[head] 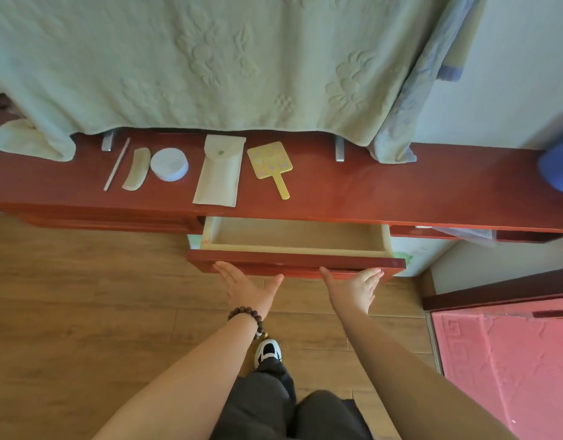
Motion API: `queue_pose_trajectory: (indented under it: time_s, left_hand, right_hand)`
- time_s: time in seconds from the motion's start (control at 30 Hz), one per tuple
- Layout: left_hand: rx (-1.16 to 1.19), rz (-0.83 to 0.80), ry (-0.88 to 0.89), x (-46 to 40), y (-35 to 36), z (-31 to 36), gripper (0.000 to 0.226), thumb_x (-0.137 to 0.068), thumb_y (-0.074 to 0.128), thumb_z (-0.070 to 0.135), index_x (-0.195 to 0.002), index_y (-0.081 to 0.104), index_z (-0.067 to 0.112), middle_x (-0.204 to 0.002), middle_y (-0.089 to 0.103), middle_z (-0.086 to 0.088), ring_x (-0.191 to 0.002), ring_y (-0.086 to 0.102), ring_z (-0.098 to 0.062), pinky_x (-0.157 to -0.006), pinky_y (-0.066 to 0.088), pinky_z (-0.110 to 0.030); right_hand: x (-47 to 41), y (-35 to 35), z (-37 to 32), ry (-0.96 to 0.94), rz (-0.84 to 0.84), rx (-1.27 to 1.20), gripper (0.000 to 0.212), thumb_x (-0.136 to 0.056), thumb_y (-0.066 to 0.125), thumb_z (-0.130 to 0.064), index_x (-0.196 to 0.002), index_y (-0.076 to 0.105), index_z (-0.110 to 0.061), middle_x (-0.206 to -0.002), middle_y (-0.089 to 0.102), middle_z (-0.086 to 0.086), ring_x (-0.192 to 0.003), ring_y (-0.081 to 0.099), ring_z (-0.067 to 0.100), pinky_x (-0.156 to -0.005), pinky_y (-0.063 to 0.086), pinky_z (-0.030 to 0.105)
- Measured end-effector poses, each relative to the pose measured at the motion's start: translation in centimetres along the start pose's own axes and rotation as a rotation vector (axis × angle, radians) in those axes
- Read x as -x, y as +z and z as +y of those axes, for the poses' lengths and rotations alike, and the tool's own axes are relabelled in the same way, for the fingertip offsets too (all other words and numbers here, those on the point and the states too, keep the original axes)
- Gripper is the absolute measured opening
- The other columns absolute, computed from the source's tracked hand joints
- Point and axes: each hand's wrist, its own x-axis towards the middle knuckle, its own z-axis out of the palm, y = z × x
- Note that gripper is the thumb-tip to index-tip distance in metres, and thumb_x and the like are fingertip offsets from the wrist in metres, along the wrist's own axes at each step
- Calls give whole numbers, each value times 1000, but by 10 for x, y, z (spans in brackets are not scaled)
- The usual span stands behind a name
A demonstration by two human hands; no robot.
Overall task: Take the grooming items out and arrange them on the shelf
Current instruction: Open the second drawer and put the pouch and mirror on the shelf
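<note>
Items arranged on shelf [353, 188]; left hand [247, 289] and right hand [353, 289], flat with fingers together, set to push empty drawer [296, 263] shut.

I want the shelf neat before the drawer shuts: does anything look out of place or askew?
Nothing stands out. The stick, comb, round case, pouch and hand mirror lie in a row, apart, only slightly angled. The open drawer looks empty, with the left hand and right hand at its front.
</note>
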Motion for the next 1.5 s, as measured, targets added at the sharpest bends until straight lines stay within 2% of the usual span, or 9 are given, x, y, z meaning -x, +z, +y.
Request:
queue_pose_trajectory:
  time_s: [0.17,0.6,0.8,0.97,1.07,1.17,1.23,1.37,1.5]
  left_hand:
    - [-5,-23,30,-25,-2,13,135,-70,72,59,-143,-27,5,-155,-27,-8,-147,-4,-24,-119,10,-37]
    - [-24,-31,14,-68,-2,42,127,-74,72,54,-146,-24,13,-158,-22,-3,-148,-2,-26,-118,18,-42]
    - [-102,-64,1,-79,-7,50,128,-72,69,60,-146,-24,12,-159,-19,-4,-148,-3,-26,-118,17,-44]
    - [-132,-22,17,-76,-8,50,122,-75,68,59,-148,-17,10,-160,-15,-6,-148,-2,-25,-118,18,-43]
    - [-156,12,34,-71,-10,54,113,-80,63,58,-150,-8,7,-161,-5,-9,-148,1,-24,-118,19,-42]
    - [-179,46,130,-56,-9,60,90,-87,58,52,-150,11,7,-158,17,-12,-146,13,-26,-116,25,-44]
    - [-174,0,223,-40,-6,67,76,-91,54,47,-148,21,10,-154,28,-10,-144,22,-25,-115,27,-43]
    - [-194,-71,485,-13,4,95,63,-94,49,43,-146,31,13,-149,38,-5,-139,31,-20,-113,29,-37]
    - [-266,-136,754,7,23,141,61,-93,47,46,-145,33,15,-150,38,-6,-141,27,-23,-114,27,-40]
  right_hand:
    - [-20,4,-25,11,4,-21,125,-76,69,-56,-146,-15,3,-159,-12,16,-148,-7,23,-120,5,41]
    - [-60,4,-45,-133,-79,67,120,-81,68,-48,-145,-19,2,-158,-17,16,-148,-4,27,-120,10,40]
    - [-72,-6,-50,-162,-142,129,118,-82,66,-49,-145,-21,0,-158,-19,13,-148,2,27,-119,16,43]
    - [-72,-9,-49,-170,-126,125,113,-84,64,-48,-147,-17,-2,-159,-16,9,-148,5,25,-118,20,42]
    - [-70,-16,-47,-182,-97,100,106,-86,63,-46,-150,-12,-6,-161,-10,5,-148,8,24,-117,23,39]
    - [-60,-29,-43,-214,-60,56,95,-89,60,-43,-152,-3,-11,-162,-2,2,-148,8,19,-115,22,35]
    - [-50,-41,-40,-256,-15,27,88,-90,59,-41,-152,4,-13,-161,4,0,-148,11,17,-114,22,34]
    - [-39,-69,-35,-295,88,9,78,-91,58,-38,-151,15,-14,-159,13,2,-146,17,19,-113,24,34]
    - [-33,-108,-25,-241,209,-43,76,-90,59,-40,-150,19,-16,-159,14,1,-145,19,19,-113,26,36]
